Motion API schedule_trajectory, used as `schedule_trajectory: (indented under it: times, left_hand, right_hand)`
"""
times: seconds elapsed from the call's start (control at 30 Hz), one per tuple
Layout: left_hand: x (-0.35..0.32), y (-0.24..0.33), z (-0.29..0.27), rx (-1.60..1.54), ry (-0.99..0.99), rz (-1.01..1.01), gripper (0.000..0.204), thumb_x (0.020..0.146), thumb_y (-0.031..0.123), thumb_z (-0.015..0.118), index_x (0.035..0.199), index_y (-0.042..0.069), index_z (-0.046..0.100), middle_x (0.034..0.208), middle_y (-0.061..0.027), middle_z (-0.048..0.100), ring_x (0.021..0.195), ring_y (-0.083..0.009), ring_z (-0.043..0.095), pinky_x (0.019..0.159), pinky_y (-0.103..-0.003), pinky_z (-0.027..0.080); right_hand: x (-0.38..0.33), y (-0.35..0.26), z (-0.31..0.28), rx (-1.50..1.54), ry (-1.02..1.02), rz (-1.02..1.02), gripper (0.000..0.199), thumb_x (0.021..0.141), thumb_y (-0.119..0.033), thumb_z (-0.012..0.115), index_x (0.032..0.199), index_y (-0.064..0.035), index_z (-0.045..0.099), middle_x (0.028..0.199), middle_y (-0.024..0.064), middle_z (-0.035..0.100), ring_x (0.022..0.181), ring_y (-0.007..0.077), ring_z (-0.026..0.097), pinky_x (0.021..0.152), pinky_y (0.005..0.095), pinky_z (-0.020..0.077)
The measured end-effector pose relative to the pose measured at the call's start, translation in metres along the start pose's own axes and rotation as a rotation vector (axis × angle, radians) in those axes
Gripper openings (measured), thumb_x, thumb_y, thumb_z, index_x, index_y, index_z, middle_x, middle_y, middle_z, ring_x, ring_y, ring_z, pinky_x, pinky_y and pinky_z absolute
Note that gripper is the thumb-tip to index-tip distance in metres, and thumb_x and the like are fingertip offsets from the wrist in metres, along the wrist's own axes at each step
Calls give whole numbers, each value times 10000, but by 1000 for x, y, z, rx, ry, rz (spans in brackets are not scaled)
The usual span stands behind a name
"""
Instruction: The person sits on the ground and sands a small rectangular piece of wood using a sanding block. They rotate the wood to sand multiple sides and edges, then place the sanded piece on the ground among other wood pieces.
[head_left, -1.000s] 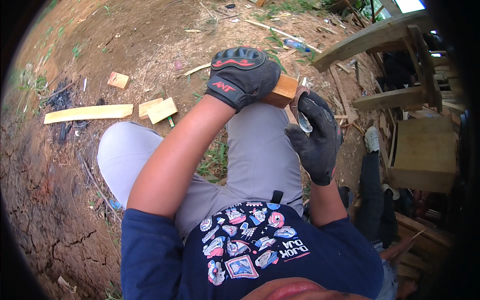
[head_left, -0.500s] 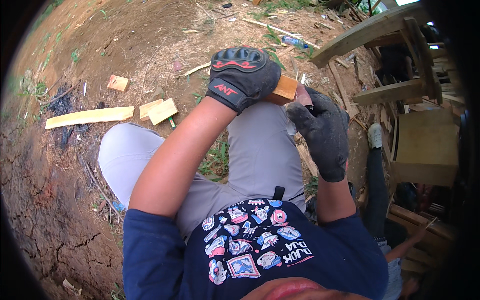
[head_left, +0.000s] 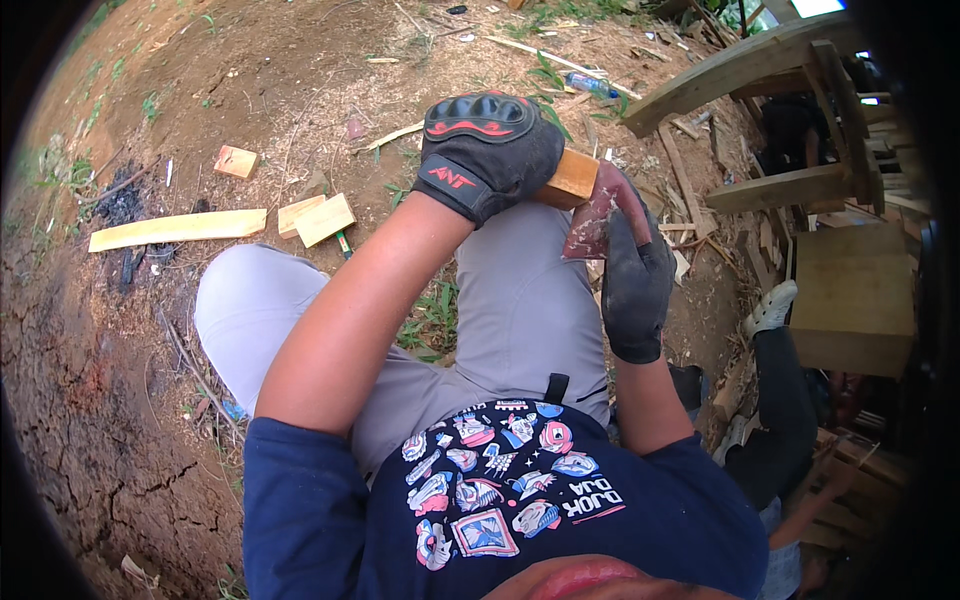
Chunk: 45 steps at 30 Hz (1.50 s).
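Observation:
My left hand (head_left: 492,155), in a black glove with red trim, is closed round a wooden block (head_left: 572,178) above my knee. The block's cut end sticks out past the fingers toward the right. In my gloved right hand (head_left: 640,285) is a reddish-brown sheet of sandpaper (head_left: 592,225), curled over the fingers and dusted with pale specks. The sandpaper lies right beside the block's end; whether they touch I cannot tell. The left fingertips are hidden under the glove's back.
On the ground to the left lie a long pale board (head_left: 180,231) and small wood blocks (head_left: 325,220), (head_left: 236,162). A wooden frame (head_left: 790,185) and a box-like wooden piece (head_left: 853,290) stand at right, near another person's leg (head_left: 765,400). A plastic bottle (head_left: 590,85) lies farther off.
My right hand has turned and lowered slightly, so the sandpaper shows much more of its face. The left hand and block stay nearly still. The other person's leg has shifted.

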<state>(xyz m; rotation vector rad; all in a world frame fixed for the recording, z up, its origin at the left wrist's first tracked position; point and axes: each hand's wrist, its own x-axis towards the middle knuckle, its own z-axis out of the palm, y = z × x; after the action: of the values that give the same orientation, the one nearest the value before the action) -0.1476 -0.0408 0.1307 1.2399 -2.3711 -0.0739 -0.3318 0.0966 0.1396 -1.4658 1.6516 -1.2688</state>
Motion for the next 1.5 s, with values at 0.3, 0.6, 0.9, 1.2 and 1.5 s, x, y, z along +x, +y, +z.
schedule_trajectory:
  times: [0.3,0.6,0.9,1.2,1.5]
  left_hand:
    - [3,9,-5,15,38,53,212,990,276,564,1082,162,716,854,-99,739,808,-333,740,647,-515,557]
    - [8,11,9,-123,126,10,199,970,313,602,1059,166,702,816,-107,721,764,-340,727,596,-497,543]
    - [23,-14,22,-38,40,103,277,978,331,574,1157,146,676,915,-115,742,819,-369,731,649,-508,559]
    - [26,-14,25,-29,12,141,280,975,319,596,1189,162,686,938,-93,748,844,-334,742,669,-482,572]
    - [28,-13,15,-25,-50,104,233,986,313,575,1121,162,690,925,-101,752,837,-354,740,661,-506,569]
  right_hand:
    - [26,-17,0,-411,75,-275,368,1075,-33,488,1412,-37,635,1337,184,712,1247,290,692,1061,403,530]
    - [51,22,-3,-596,-22,-591,449,951,3,601,1390,-71,657,1359,176,690,1272,390,652,1087,476,513]
    - [77,17,-19,-728,-154,-813,507,918,-85,596,1421,-113,645,1434,130,649,1348,359,599,1135,499,473]
    - [81,7,-10,-599,-199,-763,524,903,21,552,1411,-68,647,1474,165,621,1375,357,584,1159,475,460]
    - [64,1,-1,-656,-134,-675,425,970,-54,613,1393,-59,658,1416,169,662,1325,354,620,1105,462,496]
